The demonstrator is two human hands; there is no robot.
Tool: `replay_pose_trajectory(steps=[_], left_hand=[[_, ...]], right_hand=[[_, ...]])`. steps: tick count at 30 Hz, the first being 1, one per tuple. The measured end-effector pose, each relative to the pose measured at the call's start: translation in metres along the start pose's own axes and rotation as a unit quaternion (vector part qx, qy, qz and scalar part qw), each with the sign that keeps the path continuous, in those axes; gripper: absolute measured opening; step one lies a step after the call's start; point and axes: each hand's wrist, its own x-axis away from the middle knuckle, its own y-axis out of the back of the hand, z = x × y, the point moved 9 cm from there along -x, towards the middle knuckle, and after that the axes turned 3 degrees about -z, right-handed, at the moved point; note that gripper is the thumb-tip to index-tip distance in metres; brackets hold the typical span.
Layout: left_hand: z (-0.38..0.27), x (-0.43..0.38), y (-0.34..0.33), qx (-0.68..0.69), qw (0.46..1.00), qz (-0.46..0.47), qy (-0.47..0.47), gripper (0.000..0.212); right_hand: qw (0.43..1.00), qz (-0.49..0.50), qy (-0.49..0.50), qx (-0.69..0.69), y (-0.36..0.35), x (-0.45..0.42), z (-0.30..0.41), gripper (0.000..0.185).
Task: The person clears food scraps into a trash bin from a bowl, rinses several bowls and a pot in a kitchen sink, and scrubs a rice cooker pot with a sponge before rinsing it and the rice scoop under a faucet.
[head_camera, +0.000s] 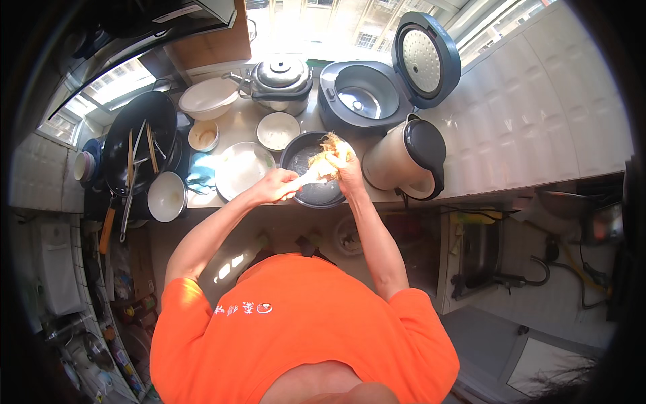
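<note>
My left hand [277,186] grips the handle end of a white utensil [306,180], probably a rice paddle. Its other end runs into a tan, fibrous scrubber [330,143], perhaps a loofah, which my right hand [349,166] squeezes around it. How much of the utensil the scrubber hides, I cannot tell. Directly beneath both hands is a dark round inner pot [319,203], with wet, shiny contents that look like water. A white plate [242,171] lies left of the pot, and a small white bowl [278,131] stands behind it.
An open rice cooker [328,113] and a beige electric kettle [391,159] stand right of the pot. Behind are a steel kettle [280,78] and a white basin [207,98]. Leftward lie a teal cloth [202,174], a white bowl [166,197] and a black wok [118,151] holding chopsticks.
</note>
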Motion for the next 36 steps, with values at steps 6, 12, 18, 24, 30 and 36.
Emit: replay_pose_trajectory(steps=[6,12,18,24,30,36], left_hand=[[0.004,-0.002,-0.026,0.165,0.984,-0.034,0.057,0.023],[0.01,-0.015,-0.031,0.292,0.943,-0.143,0.076,0.027],[0.017,-0.031,-0.022,0.193,0.962,-0.195,0.002,0.028],[-0.028,-0.017,0.05,0.026,0.93,-0.343,-0.13,0.024],[-0.028,-0.058,0.032,0.314,0.908,-0.24,-0.137,0.026],[-0.045,-0.046,0.059,0.413,0.853,-0.253,-0.193,0.023]], right_hand=[[0.978,-0.168,0.052,-0.112,0.045,0.0,-0.02,0.019],[0.954,-0.207,-0.039,-0.212,0.002,0.02,-0.044,0.017],[0.99,-0.072,-0.043,-0.114,-0.002,0.016,-0.041,0.023],[0.999,-0.01,-0.002,-0.054,-0.016,0.015,0.0,0.031],[0.995,0.083,0.005,-0.061,-0.038,0.012,0.003,0.046],[0.995,0.078,-0.03,0.053,-0.029,0.022,-0.011,0.046]])
